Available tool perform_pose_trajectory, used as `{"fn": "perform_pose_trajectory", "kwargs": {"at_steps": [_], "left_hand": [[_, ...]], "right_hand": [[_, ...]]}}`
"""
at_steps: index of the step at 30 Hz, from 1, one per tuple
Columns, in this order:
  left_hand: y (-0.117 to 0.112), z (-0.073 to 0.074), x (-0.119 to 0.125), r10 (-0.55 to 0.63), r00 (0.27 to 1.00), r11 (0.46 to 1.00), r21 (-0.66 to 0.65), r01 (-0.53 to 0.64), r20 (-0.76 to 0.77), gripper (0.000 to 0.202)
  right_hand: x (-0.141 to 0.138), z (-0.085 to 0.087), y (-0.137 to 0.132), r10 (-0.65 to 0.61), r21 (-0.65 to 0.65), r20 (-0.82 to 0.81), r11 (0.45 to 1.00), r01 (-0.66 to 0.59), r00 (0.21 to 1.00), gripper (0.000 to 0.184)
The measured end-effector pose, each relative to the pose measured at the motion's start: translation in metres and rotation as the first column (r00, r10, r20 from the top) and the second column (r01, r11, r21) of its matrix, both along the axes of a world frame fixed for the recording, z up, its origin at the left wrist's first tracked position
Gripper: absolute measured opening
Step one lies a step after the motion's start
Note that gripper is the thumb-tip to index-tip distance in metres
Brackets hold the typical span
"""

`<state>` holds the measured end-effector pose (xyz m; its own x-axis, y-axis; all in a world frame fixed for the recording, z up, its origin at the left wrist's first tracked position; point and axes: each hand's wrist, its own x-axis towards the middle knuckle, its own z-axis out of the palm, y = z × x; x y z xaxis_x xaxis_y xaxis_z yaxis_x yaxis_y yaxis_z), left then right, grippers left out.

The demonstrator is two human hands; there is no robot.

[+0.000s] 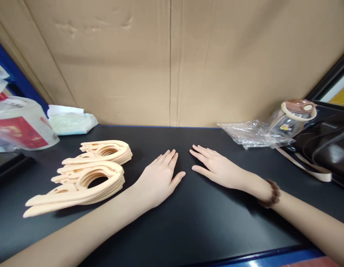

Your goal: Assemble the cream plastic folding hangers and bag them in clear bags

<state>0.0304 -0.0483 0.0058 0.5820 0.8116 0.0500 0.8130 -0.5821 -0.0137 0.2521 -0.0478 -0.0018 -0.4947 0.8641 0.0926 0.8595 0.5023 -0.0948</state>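
Observation:
My left hand lies flat on the black tabletop, fingers stretched out and thumb apart, holding nothing. Facing it across a small gap, my right hand also rests palm down with its fingers extended. A brown fuzzy band circles my right wrist. Just left of my left hand are two stacks of peach plastic pieces that look like folded travel hangers. The nearer stack sits partly beside my left forearm, and the farther stack is right behind it. Neither hand touches them.
Cardboard stands along the back edge. At left are a tissue pack and a translucent container with a red label. To the right lie crumpled clear plastic, a strapped drink bottle and a shiny black bag.

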Motion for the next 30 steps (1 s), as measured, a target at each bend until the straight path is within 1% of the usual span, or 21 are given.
{"fn": "perform_pose_trajectory", "kwargs": {"at_steps": [7,15,18,24,30], "left_hand": [[-0.001,0.000,-0.005,-0.027,0.999,0.999,0.031,0.026,0.030,0.061],[-0.002,-0.002,-0.006,-0.033,0.999,0.998,0.057,0.031,0.026,0.060],[-0.002,-0.001,-0.006,-0.034,0.999,0.998,0.050,0.033,0.018,0.059],[-0.001,0.001,-0.004,-0.026,1.000,0.999,0.040,0.026,-0.003,0.060],[-0.002,-0.002,-0.007,-0.034,0.999,0.998,0.052,0.034,-0.006,0.060]], "right_hand": [[0.002,0.010,-0.012,0.028,0.041,0.029,0.999,-0.029,0.999,0.059],[0.001,0.007,-0.013,0.051,0.105,-0.002,0.993,-0.050,0.999,0.055],[0.001,0.007,-0.013,0.054,0.105,0.008,0.993,-0.054,0.999,0.055],[0.000,0.010,-0.014,0.044,0.080,0.085,0.996,-0.050,0.995,0.056],[0.000,0.009,-0.013,0.044,0.093,0.052,0.994,-0.049,0.998,0.054]]}}
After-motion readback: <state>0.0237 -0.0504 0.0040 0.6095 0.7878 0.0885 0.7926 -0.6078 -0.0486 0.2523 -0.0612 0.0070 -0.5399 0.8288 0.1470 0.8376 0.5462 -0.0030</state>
